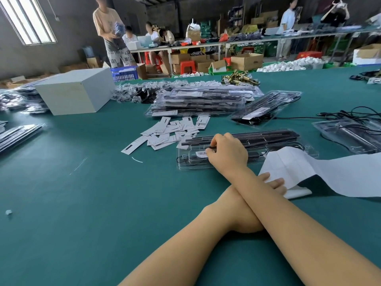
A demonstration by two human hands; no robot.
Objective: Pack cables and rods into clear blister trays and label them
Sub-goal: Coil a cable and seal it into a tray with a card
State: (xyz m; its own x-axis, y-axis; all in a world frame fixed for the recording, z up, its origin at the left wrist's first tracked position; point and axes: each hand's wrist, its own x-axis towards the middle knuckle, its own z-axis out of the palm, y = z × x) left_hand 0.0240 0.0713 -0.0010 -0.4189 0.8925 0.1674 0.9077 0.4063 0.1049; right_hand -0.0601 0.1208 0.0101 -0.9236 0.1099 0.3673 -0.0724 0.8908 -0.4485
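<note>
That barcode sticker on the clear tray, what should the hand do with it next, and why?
Probably press the barcode sticker flat. The right hand, its arm crossed over the other arm, has its fingertips at the sticker's edge on the blister tray, which already holds rods and a cable. The left hand touches the white backing strip.

Barred window at upper left of frame, bright daylight through it; grey wall beside it, dark ceiling at top centre. Green-covered table fills the lower frame. Across upper right, a long workbench crowded with goods, red stools and cardboard boxes below it, possibly shelving behind, too blurred to confirm.
</note>
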